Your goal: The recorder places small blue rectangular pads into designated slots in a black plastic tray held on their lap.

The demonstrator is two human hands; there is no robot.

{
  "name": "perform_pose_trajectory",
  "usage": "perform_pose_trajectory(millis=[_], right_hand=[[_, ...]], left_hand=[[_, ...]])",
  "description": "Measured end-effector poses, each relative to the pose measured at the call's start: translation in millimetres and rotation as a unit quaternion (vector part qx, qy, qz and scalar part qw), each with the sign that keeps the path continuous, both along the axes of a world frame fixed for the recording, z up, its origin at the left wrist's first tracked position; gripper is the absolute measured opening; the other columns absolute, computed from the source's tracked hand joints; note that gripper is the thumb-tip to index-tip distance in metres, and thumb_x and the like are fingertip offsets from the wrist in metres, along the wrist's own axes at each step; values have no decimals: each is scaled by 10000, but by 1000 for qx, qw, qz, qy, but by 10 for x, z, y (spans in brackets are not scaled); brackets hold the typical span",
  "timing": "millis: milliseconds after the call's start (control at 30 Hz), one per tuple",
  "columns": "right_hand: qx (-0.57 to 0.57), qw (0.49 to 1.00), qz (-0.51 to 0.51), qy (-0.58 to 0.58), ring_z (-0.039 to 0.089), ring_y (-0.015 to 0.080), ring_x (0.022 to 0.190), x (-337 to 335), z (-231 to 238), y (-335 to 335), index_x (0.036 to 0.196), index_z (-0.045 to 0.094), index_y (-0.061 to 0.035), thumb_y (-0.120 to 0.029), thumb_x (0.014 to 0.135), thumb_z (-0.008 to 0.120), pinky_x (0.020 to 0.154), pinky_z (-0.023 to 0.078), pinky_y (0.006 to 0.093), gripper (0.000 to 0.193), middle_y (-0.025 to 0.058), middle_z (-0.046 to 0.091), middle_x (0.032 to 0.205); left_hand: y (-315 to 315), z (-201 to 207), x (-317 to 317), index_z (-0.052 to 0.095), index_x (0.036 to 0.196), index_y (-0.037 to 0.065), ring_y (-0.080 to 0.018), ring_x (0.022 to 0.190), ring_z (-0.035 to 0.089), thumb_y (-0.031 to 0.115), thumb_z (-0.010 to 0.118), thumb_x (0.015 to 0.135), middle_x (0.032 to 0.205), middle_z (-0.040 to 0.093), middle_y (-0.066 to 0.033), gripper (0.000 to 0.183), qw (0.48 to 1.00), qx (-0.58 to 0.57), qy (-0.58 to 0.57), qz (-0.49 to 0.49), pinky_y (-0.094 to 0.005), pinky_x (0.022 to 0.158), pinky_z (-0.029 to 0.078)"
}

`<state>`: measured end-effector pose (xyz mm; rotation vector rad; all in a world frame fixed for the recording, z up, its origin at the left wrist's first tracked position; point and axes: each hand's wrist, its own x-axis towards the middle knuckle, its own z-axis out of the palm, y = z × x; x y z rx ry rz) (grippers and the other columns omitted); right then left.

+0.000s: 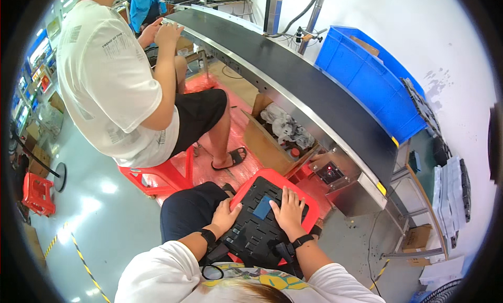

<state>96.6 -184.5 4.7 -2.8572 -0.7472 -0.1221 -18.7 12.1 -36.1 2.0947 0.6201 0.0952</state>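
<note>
A black moulded plastic tray [249,231] with raised blocks and slots rests in front of me, over a red stool [310,201]. Near its middle lies a flat blue rectangular piece [262,207]. At the tray's left edge my left hand [225,218] is closed, thumb on top and fingers bent along the side. My right hand [288,213] lies on the tray's right part, fingers spread, close to the blue piece and apparently holding nothing. Dark parts [283,250] sit at the tray's near right corner; what they are I cannot make out.
A black conveyor belt [314,88] runs diagonally ahead, with a control box [329,172] under its near end. To the left, a co-worker [107,77] sits on a red stool [157,177]. Beyond the belt stands a blue bin [361,77]. An open carton [267,145] holds crumpled plastic.
</note>
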Motion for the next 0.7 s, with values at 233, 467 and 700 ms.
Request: perform_pose_trajectory(millis=[233, 467, 700], right_hand=[[-6, 1000, -3, 30, 389, 340, 1215, 20, 79, 5, 1357, 308, -13, -488, 860, 478, 1019, 221, 563, 708, 177, 414, 1308], [-21, 999, 1, 47, 372, 353, 1219, 24, 99, 57, 1371, 265, -9, -452, 859, 489, 1022, 215, 561, 713, 192, 400, 1313], [-36, 998, 13, 52, 376, 370, 1215, 103, 126, 115, 1370, 272, -6, -458, 856, 485, 1026, 204, 565, 717, 195, 389, 1321]], left_hand=[[257, -222, 189, 558, 1094, -5, -391, 1042, 496, 445, 392, 924, 1092, 542, -236, 509, 995, -93, 33, 33, -420, 922, 377], [237, -258, 238, 556, 1117, -4, -391, 1038, 521, 431, 370, 932, 1054, 572, -266, 508, 998, -47, 43, 27, -404, 923, 387], [228, 51, 303, 557, 1122, -16, -385, 1041, 543, 413, 355, 948, 1056, 584, -267, 504, 977, -166, 129, 35, -377, 908, 408]])
